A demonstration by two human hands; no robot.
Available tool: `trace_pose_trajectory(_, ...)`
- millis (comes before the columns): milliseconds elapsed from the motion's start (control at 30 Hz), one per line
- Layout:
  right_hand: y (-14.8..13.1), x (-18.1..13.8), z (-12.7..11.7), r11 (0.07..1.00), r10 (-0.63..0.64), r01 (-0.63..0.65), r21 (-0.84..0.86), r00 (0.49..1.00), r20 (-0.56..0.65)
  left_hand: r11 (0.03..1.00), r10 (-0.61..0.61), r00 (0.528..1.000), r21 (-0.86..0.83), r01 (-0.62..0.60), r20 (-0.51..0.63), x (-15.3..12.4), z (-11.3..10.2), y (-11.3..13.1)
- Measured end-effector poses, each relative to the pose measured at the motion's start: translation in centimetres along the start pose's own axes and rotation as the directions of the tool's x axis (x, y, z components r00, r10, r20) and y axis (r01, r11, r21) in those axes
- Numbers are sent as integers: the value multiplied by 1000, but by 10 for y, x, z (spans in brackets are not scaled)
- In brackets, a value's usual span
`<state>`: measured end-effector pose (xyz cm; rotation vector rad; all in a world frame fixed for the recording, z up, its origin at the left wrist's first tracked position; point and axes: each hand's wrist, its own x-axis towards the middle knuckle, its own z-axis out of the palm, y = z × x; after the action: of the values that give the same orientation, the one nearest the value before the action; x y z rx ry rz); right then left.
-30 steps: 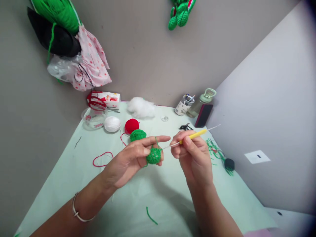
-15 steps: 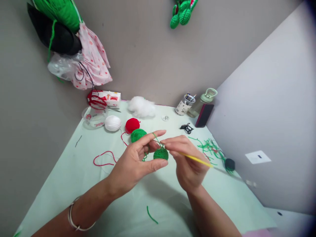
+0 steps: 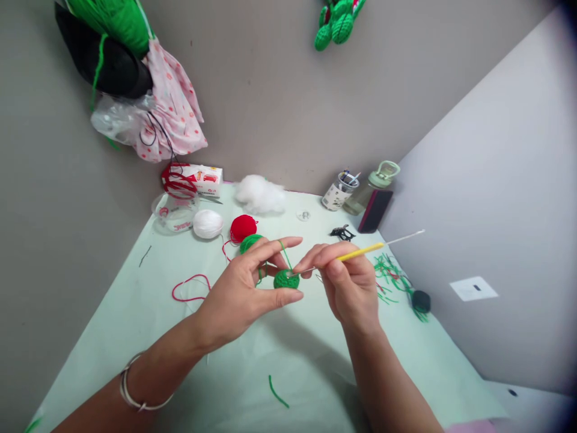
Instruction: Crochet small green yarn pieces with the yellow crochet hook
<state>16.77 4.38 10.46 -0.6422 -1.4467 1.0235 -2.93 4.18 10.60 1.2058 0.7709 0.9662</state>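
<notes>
My left hand (image 3: 246, 288) pinches a small green crochet piece (image 3: 285, 279) between thumb and middle finger, with green yarn looped over the raised forefinger. My right hand (image 3: 347, 282) grips a yellow-handled crochet hook (image 3: 360, 251), its metal tip at the crochet piece and its far end pointing up to the right. Both hands hover above the pale green table cover (image 3: 135, 325). A green yarn ball (image 3: 249, 242) lies just behind my left fingers.
Behind lie a red yarn ball (image 3: 243, 228), a white yarn ball (image 3: 208, 224), white stuffing (image 3: 259, 195), a clear bowl (image 3: 174, 213), a box (image 3: 202, 178), a cup of tools (image 3: 339, 191), a bottle (image 3: 372, 186) and a dark phone (image 3: 375, 211). Green yarn scraps (image 3: 392, 276) lie right. Walls close in.
My right hand swung the hook's handle from pointing down-right back up to the right. The crochet piece turned slightly in my left fingers, which stayed in place.
</notes>
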Motion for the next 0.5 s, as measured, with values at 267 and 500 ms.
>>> trace_pose_trajectory(267, -8, -3, -11, 984, -60, 83, -157, 987, 149, 992, -9, 1000, 129, 12, -20, 3, 2, 4)
trace_pose_trajectory(500, -14, -3, -18, 941, -124, 197, -274, 957, 263, 988, -37, 999, 146, 41, -27, 4, 5, 2)
